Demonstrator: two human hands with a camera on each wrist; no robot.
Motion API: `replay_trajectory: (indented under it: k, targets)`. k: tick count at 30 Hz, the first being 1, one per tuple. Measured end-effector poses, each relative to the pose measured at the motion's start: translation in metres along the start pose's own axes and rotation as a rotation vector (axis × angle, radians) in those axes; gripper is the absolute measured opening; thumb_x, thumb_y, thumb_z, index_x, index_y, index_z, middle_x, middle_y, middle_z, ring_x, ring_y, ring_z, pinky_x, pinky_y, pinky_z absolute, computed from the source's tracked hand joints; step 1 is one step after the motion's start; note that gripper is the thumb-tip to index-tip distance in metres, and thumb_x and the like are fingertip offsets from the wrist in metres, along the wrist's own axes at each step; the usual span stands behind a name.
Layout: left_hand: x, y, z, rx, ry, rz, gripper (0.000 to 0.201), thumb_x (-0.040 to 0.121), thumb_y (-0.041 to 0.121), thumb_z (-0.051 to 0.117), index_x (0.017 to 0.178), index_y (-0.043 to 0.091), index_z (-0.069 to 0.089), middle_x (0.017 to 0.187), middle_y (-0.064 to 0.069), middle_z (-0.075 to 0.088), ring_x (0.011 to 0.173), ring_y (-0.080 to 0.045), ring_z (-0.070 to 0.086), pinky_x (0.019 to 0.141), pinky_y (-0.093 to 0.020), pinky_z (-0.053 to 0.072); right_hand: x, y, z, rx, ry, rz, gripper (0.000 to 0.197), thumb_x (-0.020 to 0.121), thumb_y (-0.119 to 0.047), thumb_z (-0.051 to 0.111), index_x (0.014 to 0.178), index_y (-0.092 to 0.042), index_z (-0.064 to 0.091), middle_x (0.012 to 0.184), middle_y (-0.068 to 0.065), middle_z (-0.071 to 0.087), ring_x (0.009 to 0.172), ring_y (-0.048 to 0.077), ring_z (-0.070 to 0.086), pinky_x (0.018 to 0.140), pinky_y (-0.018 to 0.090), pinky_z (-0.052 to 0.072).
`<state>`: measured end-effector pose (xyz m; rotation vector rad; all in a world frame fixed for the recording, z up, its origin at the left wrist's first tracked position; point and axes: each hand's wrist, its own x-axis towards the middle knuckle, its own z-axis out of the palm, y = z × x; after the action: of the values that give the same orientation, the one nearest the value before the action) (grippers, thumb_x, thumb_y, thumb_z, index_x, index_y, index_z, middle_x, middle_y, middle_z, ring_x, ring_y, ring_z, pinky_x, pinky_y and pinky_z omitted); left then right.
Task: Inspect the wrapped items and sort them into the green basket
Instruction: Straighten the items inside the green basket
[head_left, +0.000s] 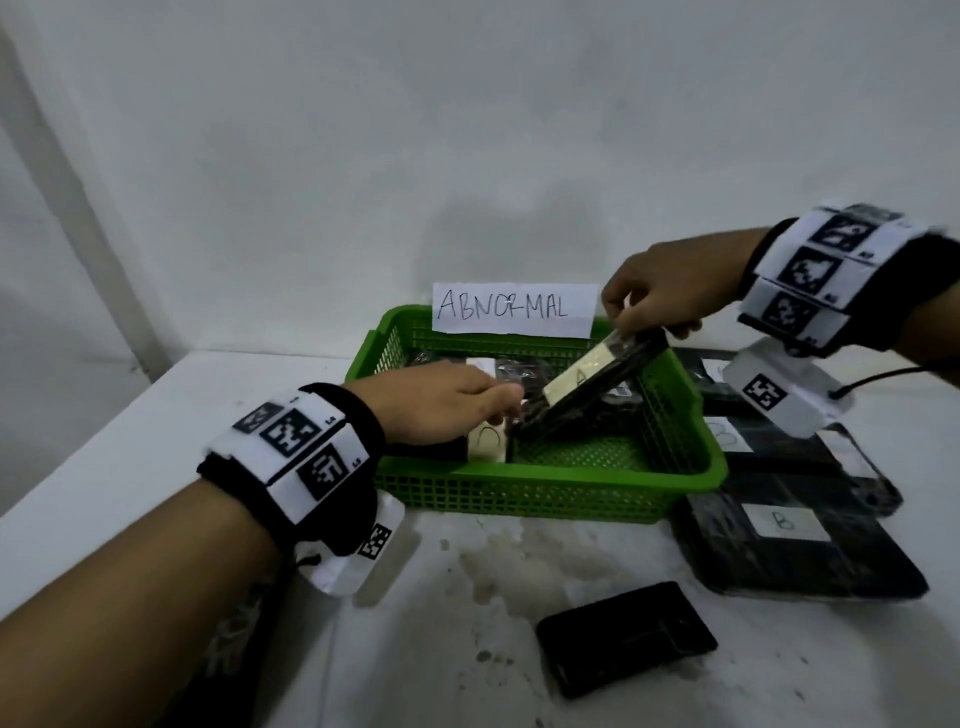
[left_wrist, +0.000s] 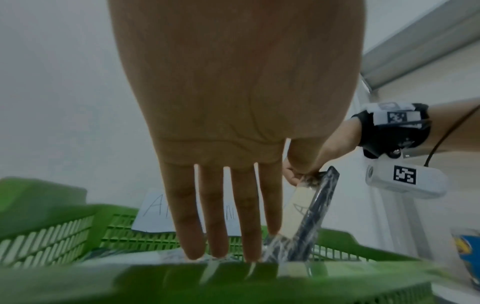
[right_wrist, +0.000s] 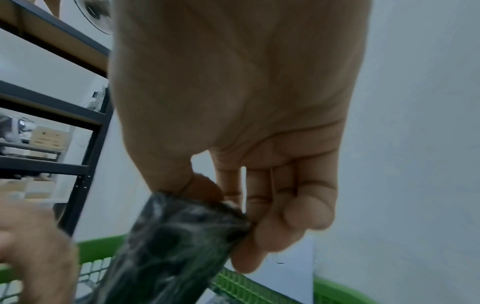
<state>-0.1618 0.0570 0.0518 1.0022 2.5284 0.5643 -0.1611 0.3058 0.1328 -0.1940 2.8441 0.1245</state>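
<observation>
Placing | right hand (head_left: 660, 296) pinches tilted wrapped item (head_left: 597, 384) | left hand (head_left: 441, 402) fingers straight, steadying | we lower it flat into green basket (head_left: 545, 493)

Plain white wall (head_left: 363, 130) behind; dark metal shelving (right_wrist: 85, 123) nearby.

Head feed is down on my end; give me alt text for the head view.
The right hand pinches the top of a black wrapped item labelled A, tilted inside the green basket signed ABNORMAL. The left hand reaches to its lower end. More wrapped items lie right of the basket.
</observation>
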Motion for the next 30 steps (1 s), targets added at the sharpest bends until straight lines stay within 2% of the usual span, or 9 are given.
replay_trajectory:
  k: [7, 12, 15, 17, 21, 23, 25, 28, 30]
  targets:
    - [0.026, 0.014, 0.004, 0.191, -0.229, -0.167, 0.064, 0.101, 0.061, 0.020, 0.120, 0.026, 0.070, 0.119, 0.006, 0.068, 0.114, -0.013, 0.058, 0.109, -0.034, 0.036, 0.014, 0.014, 0.042, -0.058, -0.109, 0.092, 0.016, 0.091, -0.041, 0.064, 0.092, -0.026, 0.067, 0.078, 0.000, 0.077, 0.067, 0.017, 0.071, 0.071, 0.029, 0.056]
    - [0.030, 0.011, 0.002, 0.259, -0.249, -0.164, 0.053, 0.105, 0.052, 0.029, 0.097, 0.019, 0.069, 0.112, -0.001, 0.069, 0.103, -0.017, 0.062, 0.100, -0.035, 0.043, 0.047, -0.001, 0.053, -0.173, -0.334, 0.010, 0.007, 0.088, -0.019, 0.066, 0.091, -0.015, 0.061, 0.069, -0.005, 0.061, 0.045, 0.003, 0.056, 0.054, 0.022, 0.044]
    - [0.029, 0.009, 0.000, 0.321, -0.275, -0.166, 0.047, 0.105, 0.050, 0.031, 0.113, 0.020, 0.067, 0.113, 0.001, 0.067, 0.104, -0.017, 0.061, 0.097, -0.034, 0.046, 0.065, 0.002, 0.044, -0.186, -0.398, -0.007, 0.009, 0.086, -0.015, 0.069, 0.093, -0.013, 0.062, 0.074, -0.002, 0.056, 0.057, 0.008, 0.049, 0.050, 0.019, 0.038]
    - [0.029, 0.008, -0.001, 0.358, -0.292, -0.161, 0.046, 0.105, 0.051, 0.031, 0.113, 0.022, 0.066, 0.111, 0.002, 0.066, 0.103, -0.017, 0.061, 0.098, -0.035, 0.047, 0.070, 0.007, 0.047, -0.153, -0.448, 0.014, 0.010, 0.087, -0.013, 0.071, 0.091, -0.014, 0.062, 0.072, -0.002, 0.057, 0.057, 0.007, 0.050, 0.049, 0.017, 0.040]
    - [0.032, 0.010, -0.001, 0.375, -0.324, -0.160, 0.046, 0.105, 0.050, 0.032, 0.105, 0.021, 0.068, 0.107, 0.003, 0.069, 0.099, -0.015, 0.063, 0.097, -0.036, 0.047, 0.074, 0.008, 0.073, -0.175, -0.311, 0.051, 0.021, 0.091, -0.018, 0.070, 0.077, -0.028, 0.057, 0.068, -0.009, 0.059, 0.058, 0.008, 0.053, 0.049, 0.020, 0.042]
    - [0.033, 0.013, 0.001, 0.387, -0.330, -0.157, 0.046, 0.105, 0.049, 0.031, 0.108, 0.021, 0.068, 0.106, 0.004, 0.069, 0.098, -0.015, 0.063, 0.092, -0.033, 0.047, 0.079, 0.008, 0.077, -0.063, -0.436, 0.001, 0.020, 0.090, -0.018, 0.072, 0.073, -0.020, 0.063, 0.058, -0.010, 0.063, 0.060, 0.012, 0.056, 0.053, 0.019, 0.046]
    - [0.032, 0.013, 0.001, 0.406, -0.330, -0.150, 0.045, 0.105, 0.049, 0.031, 0.109, 0.022, 0.067, 0.107, 0.004, 0.068, 0.096, -0.014, 0.061, 0.089, -0.031, 0.045, 0.080, 0.004, 0.072, -0.094, -0.433, -0.044, 0.027, 0.087, -0.028, 0.077, 0.067, -0.017, 0.063, 0.049, -0.011, 0.060, 0.060, 0.014, 0.054, 0.058, 0.023, 0.045]
    - [0.031, 0.010, 0.000, 0.412, -0.321, -0.144, 0.041, 0.104, 0.051, 0.032, 0.097, 0.027, 0.064, 0.103, 0.005, 0.068, 0.093, -0.013, 0.062, 0.092, -0.034, 0.048, 0.078, -0.009, 0.066, -0.221, -0.255, -0.180, 0.024, 0.079, -0.037, 0.082, 0.070, -0.022, 0.066, 0.061, -0.009, 0.063, 0.061, 0.011, 0.058, 0.058, 0.023, 0.044]
    - [0.032, 0.010, -0.001, 0.405, -0.311, -0.156, 0.042, 0.103, 0.052, 0.034, 0.091, 0.028, 0.066, 0.098, 0.006, 0.069, 0.091, -0.013, 0.064, 0.094, -0.037, 0.050, 0.079, -0.025, 0.061, -0.127, -0.327, -0.288, 0.022, 0.074, -0.039, 0.086, 0.079, -0.021, 0.074, 0.073, -0.006, 0.074, 0.072, 0.014, 0.068, 0.069, 0.026, 0.052]
